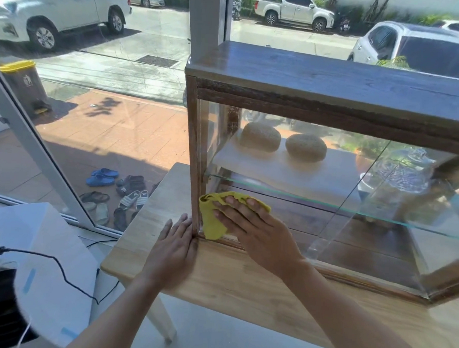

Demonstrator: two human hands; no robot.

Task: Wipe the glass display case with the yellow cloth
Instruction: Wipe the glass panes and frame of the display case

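Note:
A wood-framed glass display case (pixel 334 107) stands on a light wooden table (pixel 229 286). Its front pane (pixel 289 183) shows two round buns on a white shelf inside. My right hand (pixel 257 232) lies flat on a yellow cloth (pixel 210 221) and presses it against the lower left corner of the front glass. My left hand (pixel 175 251) rests flat, fingers together, on the table against the case's bottom left corner post, holding nothing.
A large window stands behind the case, with parked cars and several sandals (pixel 114 196) outside. A white appliance (pixel 30 255) with a black cable sits at the lower left. A glass jar (pixel 400 179) is inside the case at right.

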